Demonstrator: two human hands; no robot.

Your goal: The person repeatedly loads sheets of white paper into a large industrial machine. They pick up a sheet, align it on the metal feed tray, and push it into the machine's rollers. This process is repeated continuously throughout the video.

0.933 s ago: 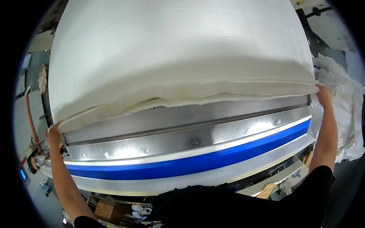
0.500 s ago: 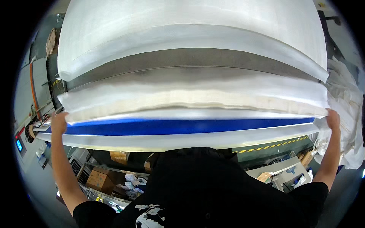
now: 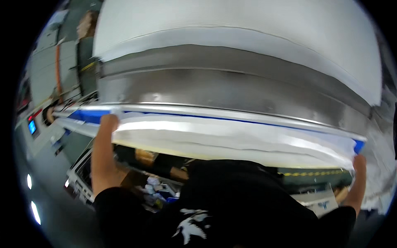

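A wide strip of white fabric (image 3: 223, 131) stretches between my two hands, close in front of my body. My left hand (image 3: 109, 120) is closed on its left end, and my right hand (image 3: 359, 162) grips the right end. Soft folds run along the strip, which lies over most of a blue band (image 3: 89, 116). Bits of the blue show past both ends and along the far side. Beyond the band is a bare grey metal surface (image 3: 231, 89) with a bright front edge. A large white sheet (image 3: 240, 14) covers the far side, its near edge lying above the metal.
At left stands a machine panel with a small lit screen (image 3: 32, 126), and an orange strip (image 3: 58, 74) runs behind it. Crumpled white material (image 3: 378, 165) hangs at the right. Below the front edge are cluttered shelves (image 3: 159, 191) and yellow-black floor tape (image 3: 308, 174).
Both hands have drawn the white fabric strip toward my body, off the metal surface and onto the blue band. The whole view has swung, with some blur.
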